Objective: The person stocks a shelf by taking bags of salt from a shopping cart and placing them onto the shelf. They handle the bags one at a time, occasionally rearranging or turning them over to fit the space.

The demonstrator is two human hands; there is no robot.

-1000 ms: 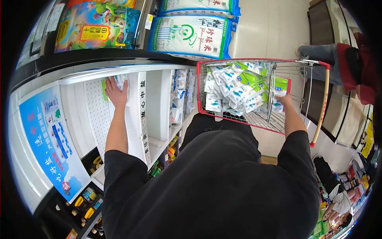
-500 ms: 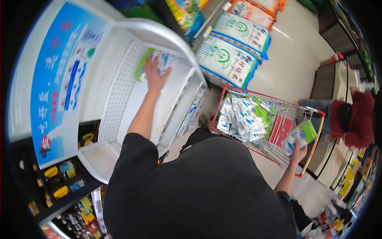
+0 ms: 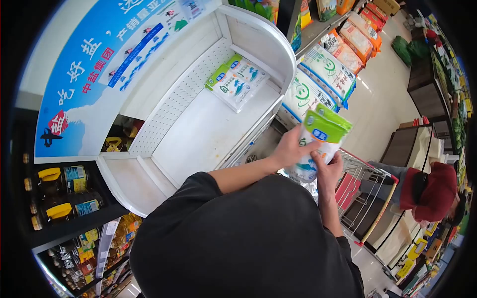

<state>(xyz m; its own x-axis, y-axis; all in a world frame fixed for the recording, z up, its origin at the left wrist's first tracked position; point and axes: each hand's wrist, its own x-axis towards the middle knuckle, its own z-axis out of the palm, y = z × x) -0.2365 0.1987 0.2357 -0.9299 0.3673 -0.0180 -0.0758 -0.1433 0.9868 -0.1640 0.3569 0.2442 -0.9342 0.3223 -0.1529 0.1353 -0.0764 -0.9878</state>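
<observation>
Two green-and-white salt bags (image 3: pixel 320 135), one behind the other, are held upright in front of my chest. My left hand (image 3: pixel 290 151) grips them from the left, its thumb across the front. From the right, my right hand (image 3: pixel 328 171) closes on their lower part, thumb also in front. On the white shelf (image 3: pixel 198 134) to the left, a salt bag pair (image 3: pixel 238 82) lies side by side near the perforated back panel. Below the held bags, the shopping cart (image 3: pixel 365 184) is partly hidden, and its heap of bags is mostly covered by my hands.
A blue sign (image 3: pixel 94 74) tops the shelf unit. Large rice sacks (image 3: pixel 328 74) are stacked beyond it. Oil bottles (image 3: pixel 59 193) stand at the lower left. A person in a red top (image 3: pixel 430 191) is beyond the cart, near wooden display bins (image 3: pixel 407 149).
My left hand has left the shelf and come to the salt bags in front of me. My right hand has brought its bag in from the cart's handle side. The view has shifted toward the shelf.
</observation>
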